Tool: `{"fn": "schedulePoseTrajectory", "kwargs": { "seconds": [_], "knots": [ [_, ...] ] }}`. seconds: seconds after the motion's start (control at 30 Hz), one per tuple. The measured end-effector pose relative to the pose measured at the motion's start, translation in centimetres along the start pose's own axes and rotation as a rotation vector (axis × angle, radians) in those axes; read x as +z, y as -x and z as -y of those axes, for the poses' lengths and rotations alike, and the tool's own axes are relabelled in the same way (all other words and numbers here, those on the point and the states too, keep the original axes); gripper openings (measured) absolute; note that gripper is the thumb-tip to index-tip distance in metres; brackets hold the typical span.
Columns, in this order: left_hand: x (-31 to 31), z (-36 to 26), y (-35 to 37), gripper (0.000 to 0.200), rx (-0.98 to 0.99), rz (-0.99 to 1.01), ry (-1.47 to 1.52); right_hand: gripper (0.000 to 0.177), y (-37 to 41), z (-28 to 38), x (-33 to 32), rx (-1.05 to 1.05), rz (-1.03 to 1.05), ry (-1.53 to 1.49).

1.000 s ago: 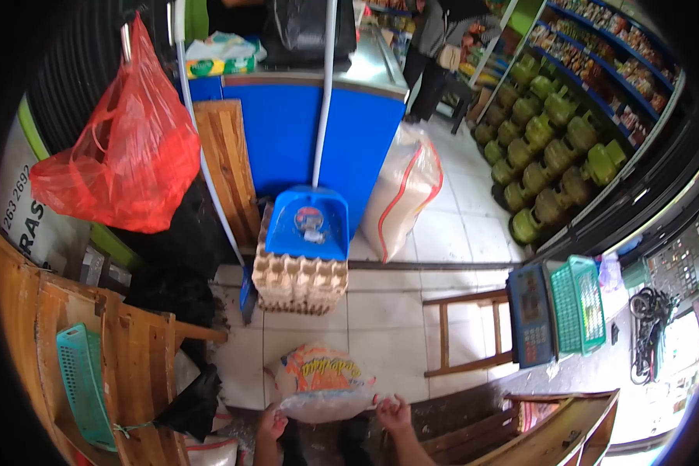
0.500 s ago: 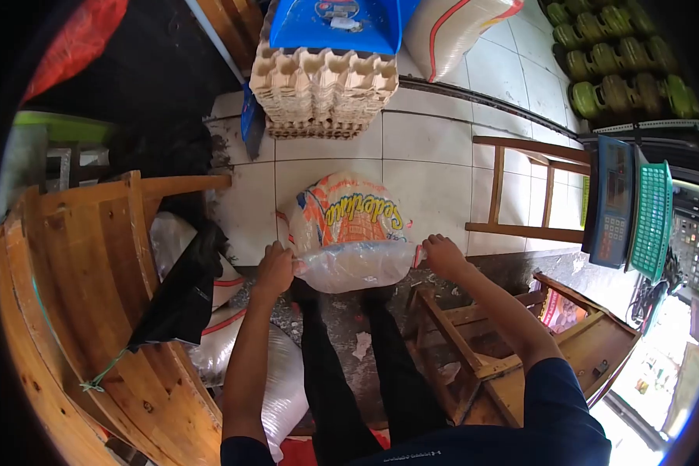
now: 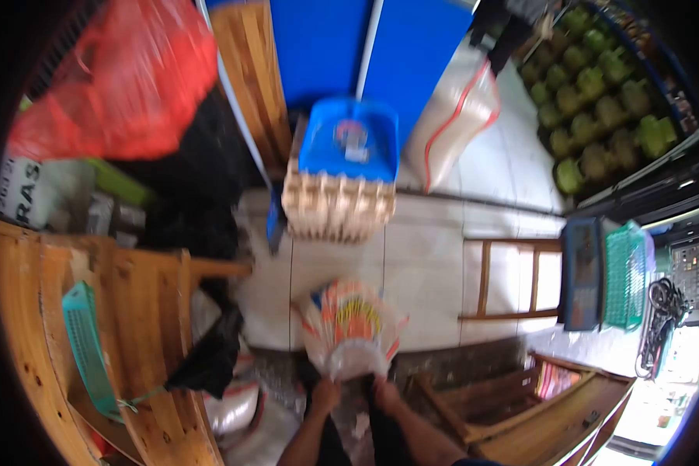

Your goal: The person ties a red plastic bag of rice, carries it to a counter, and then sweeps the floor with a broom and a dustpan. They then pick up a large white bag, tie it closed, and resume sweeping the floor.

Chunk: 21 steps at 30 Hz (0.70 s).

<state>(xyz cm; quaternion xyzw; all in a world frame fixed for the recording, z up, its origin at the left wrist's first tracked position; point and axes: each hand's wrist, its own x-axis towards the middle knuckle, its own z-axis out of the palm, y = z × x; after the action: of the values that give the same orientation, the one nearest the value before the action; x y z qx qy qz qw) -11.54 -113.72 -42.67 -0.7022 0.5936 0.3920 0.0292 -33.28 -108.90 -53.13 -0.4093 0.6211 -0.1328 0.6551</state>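
A printed sack (image 3: 355,314) with orange and yellow markings stands on the tiled floor in front of my legs, its translucent mouth facing me. At the left end of the rim, my left hand (image 3: 325,394) is closed on the sack. My right hand (image 3: 384,394) grips the right end of the same rim. The two hands are fairly close together. Blur hides the exact finger positions.
Egg trays (image 3: 338,206) carry a blue dustpan (image 3: 349,144). A wooden bench (image 3: 144,334) lies left; a wooden stool (image 3: 512,279) and scale (image 3: 581,272) stand right. A white sack (image 3: 454,128) and green gas cylinders (image 3: 598,109) are further back. A person's dark legs (image 3: 501,35) show at top.
The view has tilted up, so the scene sits lower in the frame. My hands have come closer together with the sack's rim, which was stretched wide before.
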Motion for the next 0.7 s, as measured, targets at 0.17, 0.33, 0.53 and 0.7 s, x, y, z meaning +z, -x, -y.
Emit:
{"fn": "schedulePoseTrajectory", "kwargs": {
  "seconds": [0.17, 0.33, 0.53, 0.7],
  "knots": [
    [3.0, 9.4, -5.5, 0.023, -0.196, 0.482, 1.540, 0.027, 8.3, 23.5, -5.0, -0.456, -0.434, 0.434],
    [-13.1, -2.5, 0.6, 0.029, -0.646, 0.391, 1.324, 0.034, 7.6, 24.6, -10.3, 0.435, 0.377, -1.354],
    [-8.0, 1.4, -0.4, 0.025, -0.293, 0.407, 0.692, 0.032, 6.2, 21.1, -10.3, 0.599, 0.103, -0.702],
    [-12.5, -0.9, 0.4, 0.024, 0.151, -0.116, -0.485, 0.042, 5.9, 19.9, -11.6, -0.155, -0.236, 0.763]
  ]
}}
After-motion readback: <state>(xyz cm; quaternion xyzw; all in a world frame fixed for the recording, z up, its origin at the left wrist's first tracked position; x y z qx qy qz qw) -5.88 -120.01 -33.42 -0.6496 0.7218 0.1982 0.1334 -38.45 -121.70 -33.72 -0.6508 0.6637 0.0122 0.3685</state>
